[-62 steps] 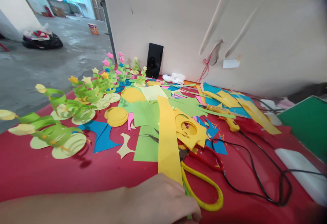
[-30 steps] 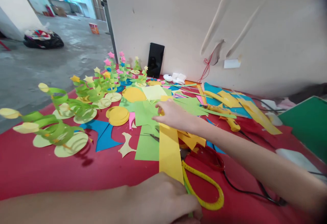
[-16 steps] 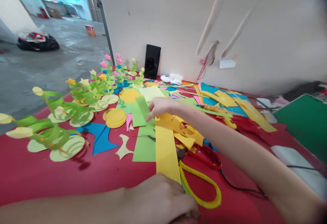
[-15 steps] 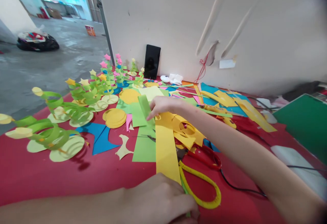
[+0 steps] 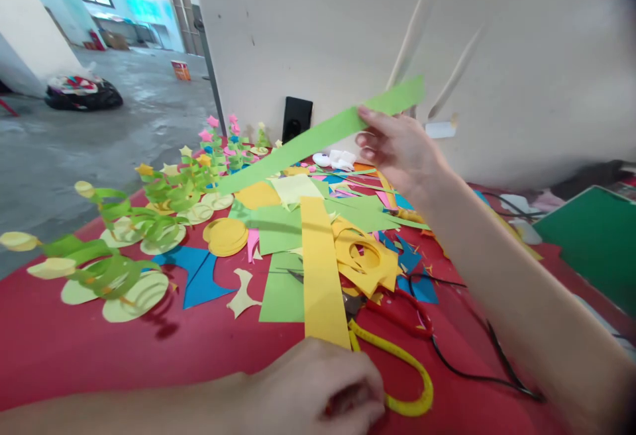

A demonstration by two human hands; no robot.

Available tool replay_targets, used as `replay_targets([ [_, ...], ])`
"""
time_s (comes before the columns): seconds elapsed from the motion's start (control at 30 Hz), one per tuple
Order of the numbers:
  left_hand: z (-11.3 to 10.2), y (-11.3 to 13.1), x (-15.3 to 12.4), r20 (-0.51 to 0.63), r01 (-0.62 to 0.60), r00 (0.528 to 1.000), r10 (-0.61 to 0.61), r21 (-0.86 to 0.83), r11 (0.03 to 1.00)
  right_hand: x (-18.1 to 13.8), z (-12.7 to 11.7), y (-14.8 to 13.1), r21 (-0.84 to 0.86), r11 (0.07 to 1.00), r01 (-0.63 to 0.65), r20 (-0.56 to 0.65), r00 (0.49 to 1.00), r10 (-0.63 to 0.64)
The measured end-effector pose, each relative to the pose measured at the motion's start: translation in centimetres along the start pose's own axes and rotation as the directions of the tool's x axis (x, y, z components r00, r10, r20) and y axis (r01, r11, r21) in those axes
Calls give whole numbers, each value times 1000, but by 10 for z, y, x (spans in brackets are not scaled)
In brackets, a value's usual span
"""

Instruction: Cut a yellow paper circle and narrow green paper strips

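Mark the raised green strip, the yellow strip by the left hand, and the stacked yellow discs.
Green strip [image 5: 318, 134]: head view, mid-length.
Yellow strip [image 5: 320, 269]: head view, middle of its face.
Yellow discs [image 5: 225, 234]: head view, top disc's face.

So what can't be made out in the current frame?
Head view:
Near end of the yellow strip: behind the left hand.
Part of the scissors: under that strip.
Lower part of the black device: behind the green strip.
Left forearm: cut off at left edge.
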State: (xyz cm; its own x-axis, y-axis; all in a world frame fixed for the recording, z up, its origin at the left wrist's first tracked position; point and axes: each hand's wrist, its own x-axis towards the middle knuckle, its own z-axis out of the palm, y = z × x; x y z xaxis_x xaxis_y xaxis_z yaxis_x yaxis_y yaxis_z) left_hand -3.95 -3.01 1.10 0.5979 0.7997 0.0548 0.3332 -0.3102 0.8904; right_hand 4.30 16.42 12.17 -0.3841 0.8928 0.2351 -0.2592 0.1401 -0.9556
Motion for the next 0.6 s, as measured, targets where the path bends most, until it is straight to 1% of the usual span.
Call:
replay_targets([
  [0.07, 0, -1, 2, -141, 90, 982, -127, -241, 966, -18, -14, -5, 45, 998, -54, -62, 997, 56],
  [0.1, -2, -2, 4, -196, 100, 963, -186, -382, 919, -28, -22, -7, 55, 994, -92, -96, 991, 97],
  [0.17, -6, -6, 10, -281, 51, 918, -280, -617, 785, -48, -36, -7, 105, 980, -167, -167, 969, 183],
  [0.2, -8, -9, 13, -314, 13, 893, -323, -698, 716, -57, -43, -7, 136, 970, -203, -200, 953, 228],
  [0.27, -14, -13, 19, -366, -64, 843, -393, -795, 604, -73, -58, -7, 183, 953, -243, -258, 923, 285],
  [0.3, -18, -16, 21, -385, -98, 824, -415, -819, 565, -79, -65, -7, 189, 949, -252, -279, 913, 298],
  [0.33, -21, -17, 23, -396, -125, 815, -424, -833, 539, -84, -71, -7, 184, 949, -256, -294, 907, 302],
  [0.37, -23, -18, 23, -400, -151, 820, -410, -841, 520, -89, -76, -7, 172, 950, -261, -301, 904, 303],
  [0.4, -26, -19, 23, -394, -172, 838, -377, -847, 503, -93, -81, -6, 156, 950, -270, -303, 902, 307],
  [0.43, -28, -20, 23, -369, -181, 867, -335, -859, 479, -96, -84, -4, 130, 950, -284, -294, 904, 310],
  [0.47, -30, -20, 22, -324, -172, 898, -298, -882, 439, -100, -87, -2, 97, 949, -299, -278, 908, 314],
  [0.53, -32, -18, 21, -184, -103, 959, -216, -935, 339, -106, -88, 3, 28, 946, -323, -246, 915, 320],
  [0.57, -32, -16, 20, -108, -51, 978, -176, -952, 301, -109, -86, 6, -7, 943, -333, -231, 918, 323],
  [0.6, -31, -14, 20, -34, 9, 989, -145, -958, 286, -112, -84, 10, -43, 938, -343, -215, 920, 327],
])
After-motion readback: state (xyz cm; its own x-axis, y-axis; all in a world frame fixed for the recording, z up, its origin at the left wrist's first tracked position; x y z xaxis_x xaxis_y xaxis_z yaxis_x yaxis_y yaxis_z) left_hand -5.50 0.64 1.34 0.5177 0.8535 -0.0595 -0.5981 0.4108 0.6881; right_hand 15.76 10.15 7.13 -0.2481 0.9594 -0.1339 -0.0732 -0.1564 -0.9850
